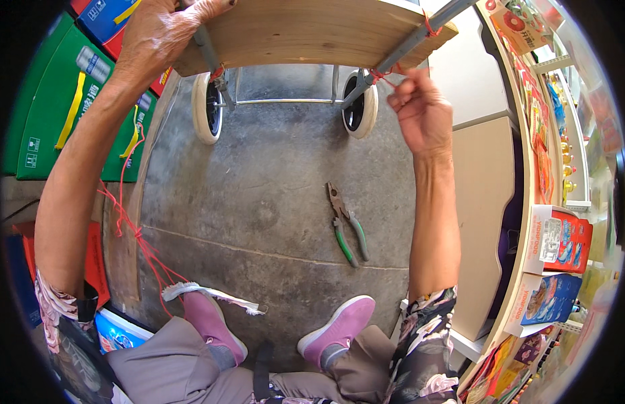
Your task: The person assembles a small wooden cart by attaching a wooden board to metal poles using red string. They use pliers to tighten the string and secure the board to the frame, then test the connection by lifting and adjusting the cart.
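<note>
A wheeled cart with a grey metal tube frame [415,42] stands in front of me, a wooden board [285,35] lying across it. Red string [382,75] is tied round the tube on the right, below another red tie near the board's edge. My right hand [423,111] is closed, fingertips pinched on the loose end of that string. At the upper left, my left hand [157,37] grips the left tube beside the board; the picture's edge cuts off some of its fingers. Pliers [346,225] with green and grey handles lie on the floor, jaws slightly apart.
Green cartons [56,108] with yellow straps line the left, with tangled red string [134,229] beside them. A white strip [214,295] lies by my left shoe [208,326]. Shelves with packaged goods [561,242] and a pale cabinet [477,222] stand to the right. White-tyred wheels [206,108] support the cart.
</note>
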The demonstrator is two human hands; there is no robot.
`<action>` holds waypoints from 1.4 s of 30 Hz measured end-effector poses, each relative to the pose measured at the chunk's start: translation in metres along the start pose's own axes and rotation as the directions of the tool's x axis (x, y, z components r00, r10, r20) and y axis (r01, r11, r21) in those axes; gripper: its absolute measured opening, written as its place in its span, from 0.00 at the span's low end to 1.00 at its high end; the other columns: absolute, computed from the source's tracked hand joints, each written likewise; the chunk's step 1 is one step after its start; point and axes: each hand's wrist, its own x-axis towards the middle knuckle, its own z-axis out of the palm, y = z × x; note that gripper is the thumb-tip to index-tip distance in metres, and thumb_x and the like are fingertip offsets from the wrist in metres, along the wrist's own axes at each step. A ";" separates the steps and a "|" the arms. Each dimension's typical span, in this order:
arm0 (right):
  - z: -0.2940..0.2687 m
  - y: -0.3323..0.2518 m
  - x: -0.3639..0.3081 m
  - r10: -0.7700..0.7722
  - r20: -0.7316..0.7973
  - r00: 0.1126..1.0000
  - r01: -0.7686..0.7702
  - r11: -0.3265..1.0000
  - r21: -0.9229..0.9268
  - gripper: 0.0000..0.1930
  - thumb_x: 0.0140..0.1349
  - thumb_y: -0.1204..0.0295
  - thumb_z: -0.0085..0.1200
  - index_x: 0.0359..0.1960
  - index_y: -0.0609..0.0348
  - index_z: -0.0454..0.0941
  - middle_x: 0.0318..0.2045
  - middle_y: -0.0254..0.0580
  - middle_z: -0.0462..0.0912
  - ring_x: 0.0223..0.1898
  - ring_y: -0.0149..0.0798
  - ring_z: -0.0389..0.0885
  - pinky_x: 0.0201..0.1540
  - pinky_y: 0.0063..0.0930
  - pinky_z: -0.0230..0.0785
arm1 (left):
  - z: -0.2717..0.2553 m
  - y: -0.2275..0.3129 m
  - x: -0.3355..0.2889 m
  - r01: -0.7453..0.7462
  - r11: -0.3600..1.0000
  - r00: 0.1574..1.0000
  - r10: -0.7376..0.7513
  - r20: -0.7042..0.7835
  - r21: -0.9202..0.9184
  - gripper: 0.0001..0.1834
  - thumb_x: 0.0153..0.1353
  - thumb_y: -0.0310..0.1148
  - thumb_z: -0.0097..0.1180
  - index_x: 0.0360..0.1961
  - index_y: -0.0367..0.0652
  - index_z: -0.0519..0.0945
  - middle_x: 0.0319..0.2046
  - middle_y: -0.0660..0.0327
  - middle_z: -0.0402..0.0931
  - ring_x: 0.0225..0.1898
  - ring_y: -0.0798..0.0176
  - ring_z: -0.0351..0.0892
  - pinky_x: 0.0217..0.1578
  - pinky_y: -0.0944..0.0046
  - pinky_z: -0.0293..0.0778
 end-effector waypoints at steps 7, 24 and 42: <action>-0.013 0.022 -0.018 0.088 -0.096 0.991 -0.119 0.915 -0.386 0.10 0.61 0.68 0.53 0.32 0.63 0.79 0.21 0.34 0.77 0.23 0.29 0.74 0.27 0.24 0.68 | -0.003 -0.004 0.001 -0.046 0.999 0.999 0.047 0.018 -0.011 0.25 0.53 0.55 0.62 0.44 0.46 0.81 0.36 0.59 0.81 0.39 0.62 0.79 0.46 0.59 0.72; 0.020 0.042 -0.001 -0.413 -0.353 0.839 0.282 0.886 -0.368 0.10 0.56 0.72 0.46 0.19 0.62 0.71 0.17 0.43 0.72 0.19 0.35 0.71 0.24 0.29 0.64 | 0.002 0.015 -0.001 0.034 0.999 0.999 -0.034 -0.025 -0.001 0.25 0.54 0.53 0.63 0.42 0.42 0.82 0.34 0.59 0.81 0.38 0.66 0.78 0.43 0.64 0.70; -0.005 0.034 0.006 -0.412 -0.101 0.906 0.228 0.674 -0.703 0.16 0.62 0.67 0.53 0.47 0.66 0.78 0.31 0.39 0.82 0.27 0.26 0.77 0.27 0.20 0.69 | 0.003 0.010 0.000 0.029 0.996 0.999 -0.033 -0.040 -0.084 0.26 0.52 0.54 0.63 0.44 0.44 0.82 0.32 0.58 0.82 0.37 0.63 0.81 0.41 0.63 0.75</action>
